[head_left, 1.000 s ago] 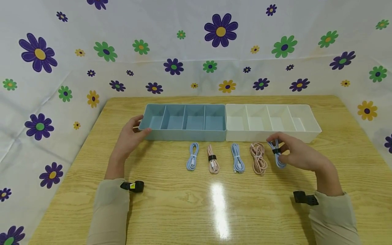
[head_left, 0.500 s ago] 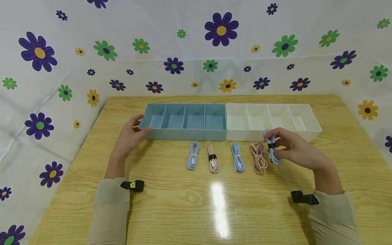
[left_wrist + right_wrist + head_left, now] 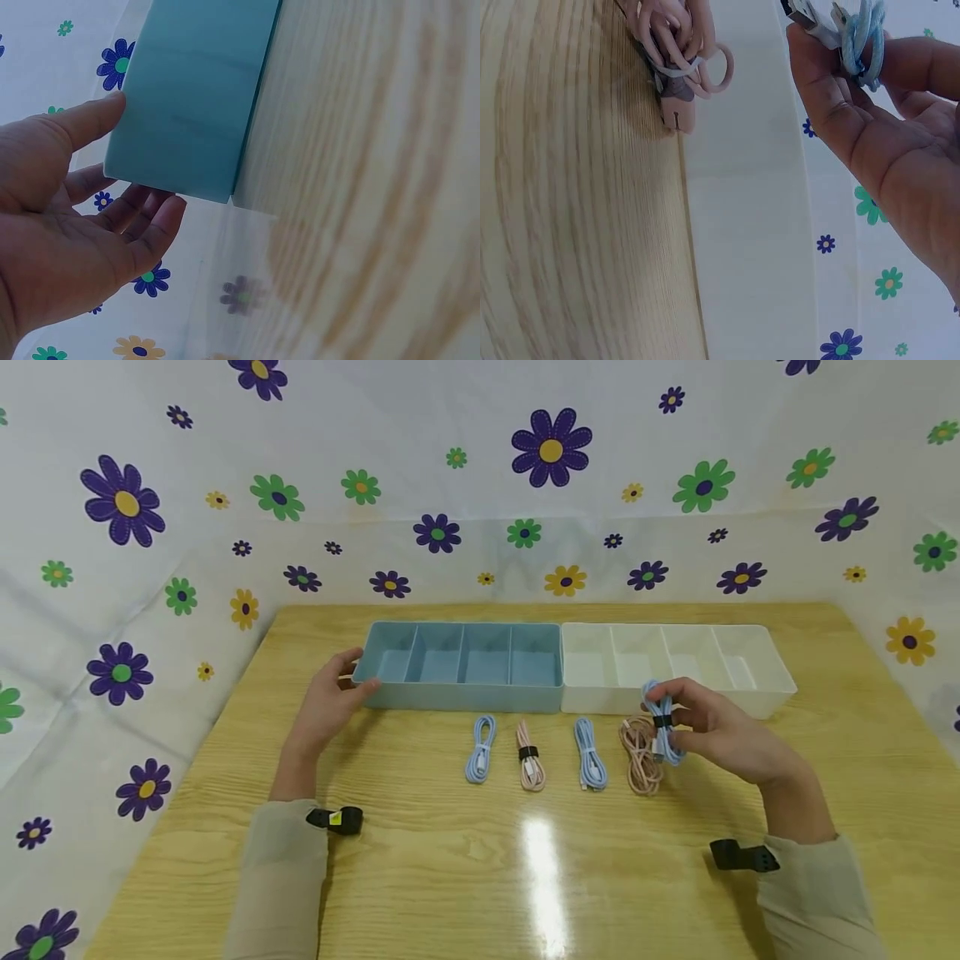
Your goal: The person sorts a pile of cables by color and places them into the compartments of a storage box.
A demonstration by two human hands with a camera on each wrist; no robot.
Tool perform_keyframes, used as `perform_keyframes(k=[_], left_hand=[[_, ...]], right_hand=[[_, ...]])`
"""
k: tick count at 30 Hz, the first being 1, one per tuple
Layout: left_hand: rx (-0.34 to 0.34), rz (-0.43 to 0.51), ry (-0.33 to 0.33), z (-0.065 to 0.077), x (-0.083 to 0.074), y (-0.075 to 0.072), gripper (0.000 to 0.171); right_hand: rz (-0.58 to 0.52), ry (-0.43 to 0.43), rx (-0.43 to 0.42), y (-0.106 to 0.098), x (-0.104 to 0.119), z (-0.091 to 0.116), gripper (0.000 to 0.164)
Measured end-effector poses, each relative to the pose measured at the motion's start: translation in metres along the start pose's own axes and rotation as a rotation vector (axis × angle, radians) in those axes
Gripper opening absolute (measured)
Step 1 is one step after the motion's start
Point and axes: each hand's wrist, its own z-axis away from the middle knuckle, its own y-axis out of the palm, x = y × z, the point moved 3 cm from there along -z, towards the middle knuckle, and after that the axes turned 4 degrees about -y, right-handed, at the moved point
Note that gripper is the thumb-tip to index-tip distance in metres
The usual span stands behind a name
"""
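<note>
My right hand (image 3: 723,731) pinches a coiled light-blue charging cable (image 3: 662,722) with a black strap, between thumb and fingers. It hangs in front of the white divided box and overlaps a coiled brownish-pink cable (image 3: 640,758) in the head view. A metal USB plug (image 3: 801,12) sticks out by the thumb in the right wrist view. At the far left, my left hand (image 3: 325,702) holds the end of the blue divided box (image 3: 461,697), thumb at its front rim and fingers round the end wall (image 3: 180,112).
The white divided box (image 3: 600,700) stands end to end with the blue one. In front lie a blue cable (image 3: 480,750), a pink cable with black strap (image 3: 531,768) and another blue cable (image 3: 590,756) on the wooden table (image 3: 420,877). Flowered cloth (image 3: 480,485) hangs behind.
My right hand has lifted the blue cable and carried it leftward, over the brownish-pink cable in view. The left hand stays on the blue box. The head view has shifted slightly.
</note>
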Motion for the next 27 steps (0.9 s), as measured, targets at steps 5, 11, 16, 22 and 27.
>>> perform_keyframes(k=[5, 11, 16, 22, 27], left_hand=[[0.017, 0.018, 0.001, -0.002, 0.003, 0.008, 0.066], [0.02, 0.025, 0.005, -0.006, 0.005, 0.01, 0.066], [0.011, 0.029, 0.012, -0.007, 0.005, 0.007, 0.066], [0.009, 0.035, 0.006, -0.006, 0.006, 0.003, 0.066], [0.007, 0.038, 0.008, -0.002, 0.002, -0.003, 0.067]], right_hand=[[-0.007, -0.035, -0.044, 0.003, -0.001, 0.002, 0.037], [-0.177, -0.021, -0.125, 0.007, -0.002, -0.002, 0.033], [-0.307, 0.014, -0.167, 0.011, -0.004, -0.008, 0.031], [-0.312, 0.046, -0.184, 0.018, -0.003, -0.019, 0.031], [-0.263, 0.085, -0.173, 0.026, 0.002, -0.034, 0.032]])
